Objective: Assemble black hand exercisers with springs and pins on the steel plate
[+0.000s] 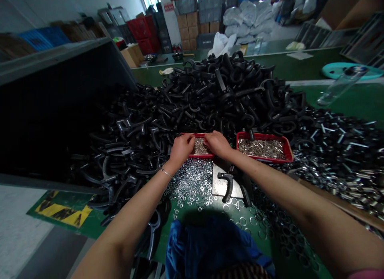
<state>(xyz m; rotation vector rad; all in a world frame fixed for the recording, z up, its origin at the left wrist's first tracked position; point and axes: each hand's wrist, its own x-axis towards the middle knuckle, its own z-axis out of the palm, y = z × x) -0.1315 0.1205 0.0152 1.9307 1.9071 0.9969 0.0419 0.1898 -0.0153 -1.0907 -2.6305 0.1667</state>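
My left hand [181,147] is at the left end of a small red tray [201,156], its fingertips pinched together at the small metal parts [200,146] inside. From the other side my right hand [218,144] reaches over the same tray, fingers bent and drawn together. What either hand holds, if anything, is too small to see. Below the right wrist, a black curved handle [228,187] with a short stub lies on a metal plate [218,182]. Many small shiny nuts or rings [192,183] lie loose in front of the tray.
A second red tray [289,149] holds small metal pins. Behind is a large heap of black curved parts [216,87]. A big grey crate [60,57] lies tipped at left. Larger metal rings [261,221] and metal sleeves [360,187] spread at right. A clear bottle [336,89] lies farther back.
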